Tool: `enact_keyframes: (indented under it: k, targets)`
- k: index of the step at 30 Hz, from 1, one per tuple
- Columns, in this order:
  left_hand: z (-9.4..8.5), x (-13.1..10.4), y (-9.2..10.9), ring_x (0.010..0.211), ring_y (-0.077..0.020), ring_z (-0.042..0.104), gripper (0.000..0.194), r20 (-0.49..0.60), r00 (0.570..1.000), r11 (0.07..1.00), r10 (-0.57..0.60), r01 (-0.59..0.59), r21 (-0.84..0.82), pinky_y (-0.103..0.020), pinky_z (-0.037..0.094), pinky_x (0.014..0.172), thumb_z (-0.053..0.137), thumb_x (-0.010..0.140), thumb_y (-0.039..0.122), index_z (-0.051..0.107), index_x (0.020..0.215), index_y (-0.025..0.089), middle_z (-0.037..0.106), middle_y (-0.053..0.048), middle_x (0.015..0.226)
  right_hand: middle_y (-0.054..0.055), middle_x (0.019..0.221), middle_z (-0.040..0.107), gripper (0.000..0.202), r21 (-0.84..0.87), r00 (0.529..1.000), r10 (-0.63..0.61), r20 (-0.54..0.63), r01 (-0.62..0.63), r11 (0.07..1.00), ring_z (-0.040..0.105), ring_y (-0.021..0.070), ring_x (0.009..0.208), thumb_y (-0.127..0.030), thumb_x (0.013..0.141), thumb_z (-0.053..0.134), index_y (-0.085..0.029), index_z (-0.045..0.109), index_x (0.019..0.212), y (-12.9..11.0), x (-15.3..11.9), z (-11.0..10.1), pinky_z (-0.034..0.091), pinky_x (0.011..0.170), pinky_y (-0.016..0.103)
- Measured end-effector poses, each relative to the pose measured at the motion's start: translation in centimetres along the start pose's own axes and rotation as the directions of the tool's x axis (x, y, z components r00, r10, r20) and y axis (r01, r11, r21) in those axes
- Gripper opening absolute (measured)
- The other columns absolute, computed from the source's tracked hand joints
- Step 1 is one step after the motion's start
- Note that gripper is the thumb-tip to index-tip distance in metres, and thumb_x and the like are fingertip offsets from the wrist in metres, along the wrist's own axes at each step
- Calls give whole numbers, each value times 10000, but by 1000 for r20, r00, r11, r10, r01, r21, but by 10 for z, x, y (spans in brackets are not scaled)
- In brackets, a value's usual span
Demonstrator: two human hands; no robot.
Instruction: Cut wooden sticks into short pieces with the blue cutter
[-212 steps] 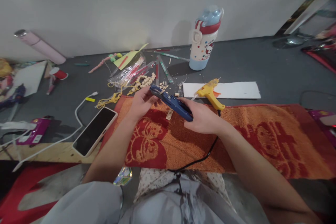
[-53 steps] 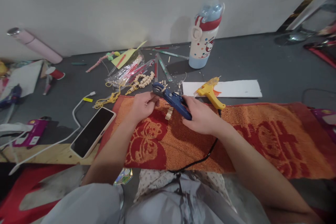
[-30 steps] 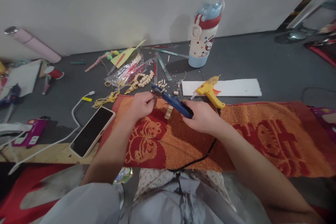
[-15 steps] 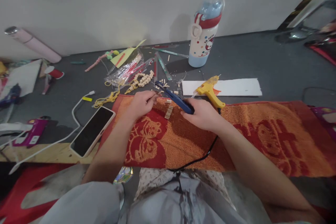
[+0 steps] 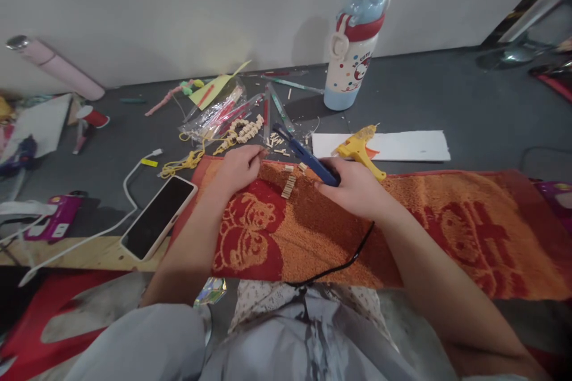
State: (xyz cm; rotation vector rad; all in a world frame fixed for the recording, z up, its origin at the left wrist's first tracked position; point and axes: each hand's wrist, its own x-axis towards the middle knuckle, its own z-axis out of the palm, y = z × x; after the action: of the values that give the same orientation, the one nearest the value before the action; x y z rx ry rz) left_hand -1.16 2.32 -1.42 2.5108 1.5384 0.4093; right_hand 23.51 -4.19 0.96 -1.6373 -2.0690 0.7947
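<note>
My right hand (image 5: 351, 186) is wrapped round a dark blue tool (image 5: 308, 158), whose narrow end points up and left over small wooden pieces (image 5: 277, 141). Left of it, my left hand (image 5: 242, 168) is closed in a pinch at the towel's top edge; something small and thin shows at the fingertips, too small to name. Between the hands, a row of short wooden pieces (image 5: 288, 186) lies on the orange and red towel (image 5: 330, 232). A yellow glue gun (image 5: 360, 147) rests on a white strip (image 5: 411, 146) beyond my right hand.
Behind stands a bottle (image 5: 351, 62). Plastic packets (image 5: 218, 116), a wooden-piece chain (image 5: 250, 131) and yellow cord (image 5: 183, 162) lie behind my left hand. A phone (image 5: 158, 218) and white cable (image 5: 129, 190) are at left. A black cord (image 5: 344, 265) crosses the towel.
The blue tool has moved right, away from my left fingertips, with my right hand. My left hand has shifted slightly left. The view has moved a little.
</note>
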Motion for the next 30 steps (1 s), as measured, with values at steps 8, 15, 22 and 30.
enact_keyframes:
  k: [8,15,22,30]
  targets:
    - [4,5,17,867,-205,606,287,12,999,997,-48,47,56,-278,430,743,374,911,287,627,937,154,672,-101,944,59,779,654,237,61,997,63,-52,-60,996,572,199,681,-338,730,539,-178,618,886,5,6,2,398,606,310]
    - [9,21,30,871,-231,631,282,128,992,973,13,-42,229,-291,420,667,406,892,282,645,1005,184,683,-92,1000,55,729,647,189,24,994,81,-72,-79,997,567,200,660,-321,735,536,-182,612,838,5,7,2,388,585,300]
    - [14,35,35,803,-233,635,335,222,973,933,64,-137,333,-312,416,670,378,915,338,666,939,167,683,-119,896,88,800,671,190,32,991,88,-98,-85,996,617,239,746,-299,744,557,-174,633,865,11,9,5,412,621,318]
    - [18,49,35,795,-277,635,329,267,962,918,62,-159,362,-343,402,684,409,887,341,659,971,144,664,-133,855,103,789,652,185,-30,994,65,-85,-68,997,608,250,740,-300,764,552,-161,623,861,13,10,5,393,611,334]
